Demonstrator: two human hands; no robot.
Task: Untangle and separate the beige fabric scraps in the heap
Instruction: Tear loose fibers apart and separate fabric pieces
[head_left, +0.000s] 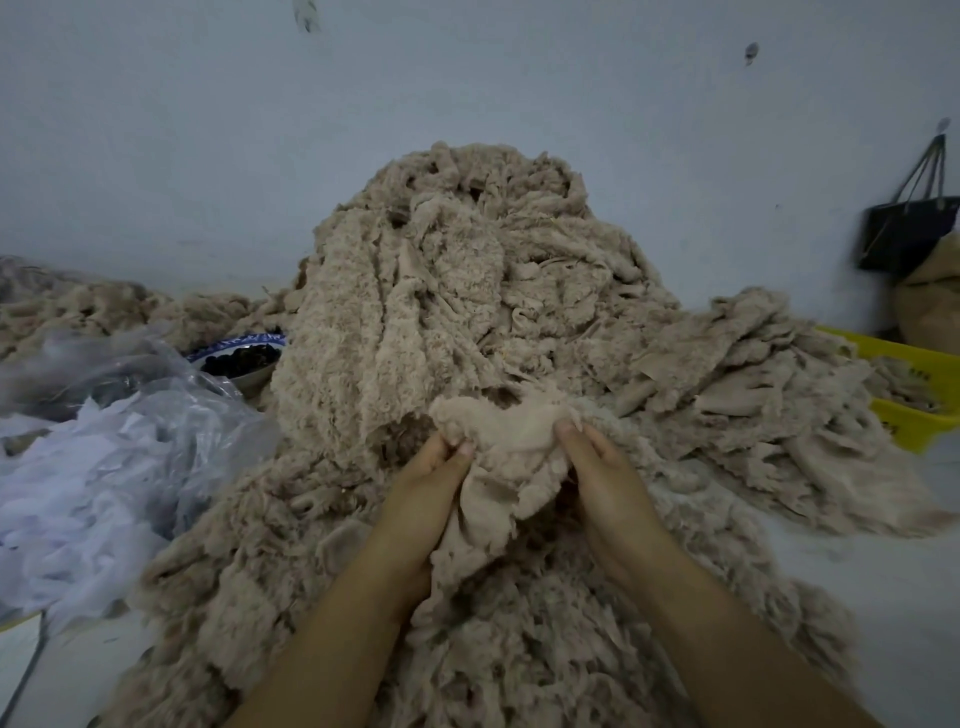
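Note:
A tall heap of fluffy beige fabric scraps (467, 270) rises in the middle against the wall and spills toward me. At its foot, both hands hold one beige scrap (506, 441). My left hand (426, 488) grips its left edge with fingers closed. Its right edge is pinched by my right hand (597, 478). The scrap hangs bunched between them, smooth backing facing me. A flatter pile of beige pieces (753, 389) lies to the right.
Crumpled clear plastic bags (104, 441) lie on the left. A blue-patterned bowl of dark items (241, 358) sits behind them. Yellow crates (914, 384) stand at the right, with a dark bag (906, 228) hanging on the wall above a sack.

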